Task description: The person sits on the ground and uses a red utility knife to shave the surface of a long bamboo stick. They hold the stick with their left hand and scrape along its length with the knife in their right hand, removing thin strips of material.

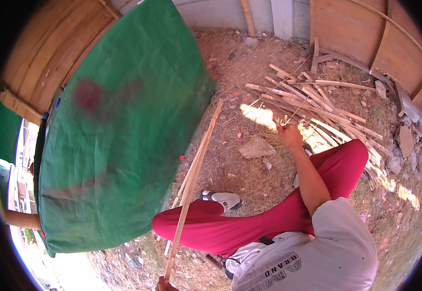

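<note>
At the lower edge, my left hand (pixel 166 284) is closed around the lower end of a long bamboo strip (pixel 191 194). The strip slants up past my left knee, its far tip near the green sheet. Behind it, another pale strip (pixel 177 196) runs at almost the same slant. My right hand (pixel 290 135) reaches out beyond my right knee, fingers pinched on a thin straw-coloured sliver (pixel 296 112) that points up and to the right. Part of that grip is hidden by the hand itself.
A large green sheet (pixel 119 131) hangs at the left. Cut bamboo sticks (pixel 327 104) lie in a loose pile at the right, past my right hand. A flat stone (pixel 257 147) sits on the littered dirt ground. Wooden panels (pixel 356 29) and a pale wall stand behind.
</note>
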A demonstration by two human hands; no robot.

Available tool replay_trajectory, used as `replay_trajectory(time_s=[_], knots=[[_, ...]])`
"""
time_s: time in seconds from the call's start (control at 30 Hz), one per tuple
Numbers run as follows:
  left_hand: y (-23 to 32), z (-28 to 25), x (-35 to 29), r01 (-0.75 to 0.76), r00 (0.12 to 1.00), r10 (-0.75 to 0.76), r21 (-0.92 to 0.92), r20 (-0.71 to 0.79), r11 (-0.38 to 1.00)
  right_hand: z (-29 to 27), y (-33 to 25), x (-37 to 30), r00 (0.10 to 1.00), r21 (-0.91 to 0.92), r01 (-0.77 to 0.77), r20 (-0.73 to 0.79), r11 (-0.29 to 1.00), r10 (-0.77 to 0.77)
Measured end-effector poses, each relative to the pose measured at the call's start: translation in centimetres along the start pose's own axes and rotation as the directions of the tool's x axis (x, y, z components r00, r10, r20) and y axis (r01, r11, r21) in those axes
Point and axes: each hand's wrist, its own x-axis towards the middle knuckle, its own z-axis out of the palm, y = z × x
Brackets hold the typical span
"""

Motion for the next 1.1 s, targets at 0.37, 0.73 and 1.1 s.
replay_trajectory(time_s=[0.37, 0.73, 1.1], knots=[[10.9, 5.9, 5.1, 0.474, 0.880, -0.211, -0.768, 0.425, 0.431, 4.0, 0.0, -3.5, 0.983, -0.277, 0.154, 0.136, 0.948, -0.120], [17.8, 8.5, 9.8, 0.550, 0.821, 0.033, -0.805, 0.570, 0.221, 3.6, -0.4, -4.7, 0.952, -0.151, 0.291, 0.145, 0.945, -0.270], [18.7, 10.5, 10.4, 0.506, 0.855, 0.010, -0.836, 0.519, 0.213, 4.3, -2.5, -5.8, 0.918, -0.148, 0.354, 0.246, 0.924, -0.312]])
